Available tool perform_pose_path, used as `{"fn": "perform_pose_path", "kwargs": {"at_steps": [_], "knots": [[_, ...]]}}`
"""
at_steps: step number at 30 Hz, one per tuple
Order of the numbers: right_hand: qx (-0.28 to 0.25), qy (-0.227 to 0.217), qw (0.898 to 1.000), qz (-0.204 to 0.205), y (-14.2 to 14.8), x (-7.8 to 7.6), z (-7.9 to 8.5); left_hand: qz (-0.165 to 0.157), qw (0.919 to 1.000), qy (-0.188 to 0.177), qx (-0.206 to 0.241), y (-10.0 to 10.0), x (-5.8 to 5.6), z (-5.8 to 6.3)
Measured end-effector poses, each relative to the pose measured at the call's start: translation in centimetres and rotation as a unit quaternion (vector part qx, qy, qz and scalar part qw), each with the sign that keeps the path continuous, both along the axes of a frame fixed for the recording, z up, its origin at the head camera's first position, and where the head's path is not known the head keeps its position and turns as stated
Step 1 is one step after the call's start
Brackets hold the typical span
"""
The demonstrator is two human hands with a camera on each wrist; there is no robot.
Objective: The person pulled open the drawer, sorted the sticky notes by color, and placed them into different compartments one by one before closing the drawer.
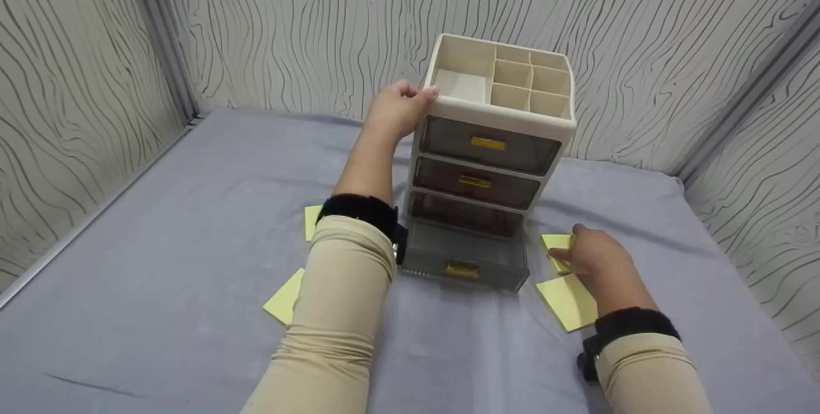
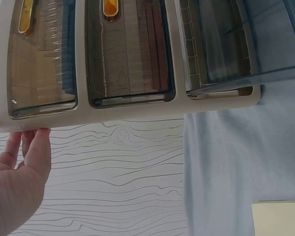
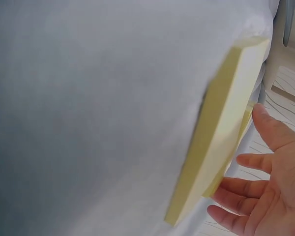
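Drawer organizer: cream, upright on the cloth-covered desk, with a divided top tray and three smoky drawers with gold pulls.
Left hand: at the organizer's 10 o'clock, gripping its upper corner between thumb and fingers.
Right hand: narrowed on the far right sticky-note pad, thumb and fingers at opposite edges; how firm the hold is, I cannot tell.
Pads, clocked from the bottom drawer: the held one at 3, near right pad at 4, far left pad at 9, near left pad between 8 and 9.
Drawer progress: bottom one drawn out, upper two closed.
Pad progress: judged early; four lie outside the drawer, none can be made out inside, and one pick-up looks just begun.
Writing: no brand or label readable; the pads' visible faces look plain yellow.
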State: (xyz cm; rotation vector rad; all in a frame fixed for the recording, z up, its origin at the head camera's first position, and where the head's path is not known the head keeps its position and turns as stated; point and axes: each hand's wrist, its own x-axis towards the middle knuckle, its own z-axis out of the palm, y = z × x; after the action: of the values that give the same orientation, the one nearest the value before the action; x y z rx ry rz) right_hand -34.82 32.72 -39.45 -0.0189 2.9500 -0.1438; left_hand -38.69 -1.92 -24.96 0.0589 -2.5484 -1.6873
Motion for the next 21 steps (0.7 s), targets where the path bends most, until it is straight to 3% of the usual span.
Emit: {"fn": "perform_pose_path", "kwargs": {"at_steps": [21], "knots": [[-0.044,0.062,0.997,-0.034,-0.31,-0.22,0.91,0.005,0.9999,-0.016,0.002,0.02,-0.02,0.10]]}}
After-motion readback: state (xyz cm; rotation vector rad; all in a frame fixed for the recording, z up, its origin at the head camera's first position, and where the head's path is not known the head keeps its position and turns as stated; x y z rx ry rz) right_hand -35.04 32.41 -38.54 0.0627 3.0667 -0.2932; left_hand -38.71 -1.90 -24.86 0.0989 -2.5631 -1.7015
